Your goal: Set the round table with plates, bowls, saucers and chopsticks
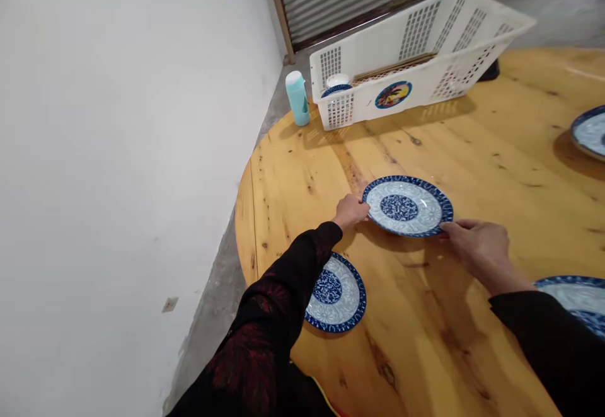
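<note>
A blue-and-white plate is held between my two hands over the middle of the wooden table, a shadow beneath it. My left hand pinches its left rim, and my right hand grips its lower right rim with the thumb on top. Partly under my left sleeve lies a second patterned plate. Beyond my right wrist, a third plate is cut off by the frame edge.
At the table's far side stands a white plastic basket holding a bowl, a blue-rimmed dish and brown sticks. A light-blue bottle is beside it. Another plate sits at far right. A white wall rises left.
</note>
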The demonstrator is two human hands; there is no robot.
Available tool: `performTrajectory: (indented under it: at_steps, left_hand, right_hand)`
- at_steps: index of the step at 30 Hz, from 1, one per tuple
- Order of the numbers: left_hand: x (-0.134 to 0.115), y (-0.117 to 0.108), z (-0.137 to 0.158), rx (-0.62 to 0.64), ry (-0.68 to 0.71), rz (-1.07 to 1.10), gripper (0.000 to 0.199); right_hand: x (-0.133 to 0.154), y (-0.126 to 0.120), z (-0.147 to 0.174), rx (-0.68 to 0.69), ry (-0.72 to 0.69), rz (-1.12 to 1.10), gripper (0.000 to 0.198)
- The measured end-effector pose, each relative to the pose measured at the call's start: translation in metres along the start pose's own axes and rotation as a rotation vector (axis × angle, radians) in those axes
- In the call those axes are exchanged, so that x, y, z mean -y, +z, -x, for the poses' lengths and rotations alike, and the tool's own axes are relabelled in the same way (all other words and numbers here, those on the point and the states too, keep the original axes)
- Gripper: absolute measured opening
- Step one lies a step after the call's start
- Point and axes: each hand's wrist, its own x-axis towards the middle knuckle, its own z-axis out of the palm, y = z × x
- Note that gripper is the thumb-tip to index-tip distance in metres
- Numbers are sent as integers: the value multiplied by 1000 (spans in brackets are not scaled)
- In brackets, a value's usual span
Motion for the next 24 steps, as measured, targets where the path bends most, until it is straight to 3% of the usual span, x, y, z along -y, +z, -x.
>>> performTrajectory:
  at_steps: [5,9,12,16,20,24]
  left_hand:
    - [1,-38,57,50,-48,62,14]
    - [1,-74,110,89,56,210,12]
    - [12,-110,153,81,157,191,16]
    - [49,-173,209,63,214,118,20]
    - [109,-248,258,40,190,67,21]
    - [175,-319,294,4,60,54,23]
  right_hand:
    - [9,-15,61,62,-34,-170,8]
    - [29,-33,133,7,-161,-68,9]
    - [32,-27,196,-63,-253,-2,13]
    - [14,20,283,-79,-221,-162,13]
    - [-4,96,360,-62,-150,-223,19]
    - [-8,176,419,39,-141,-260,25]
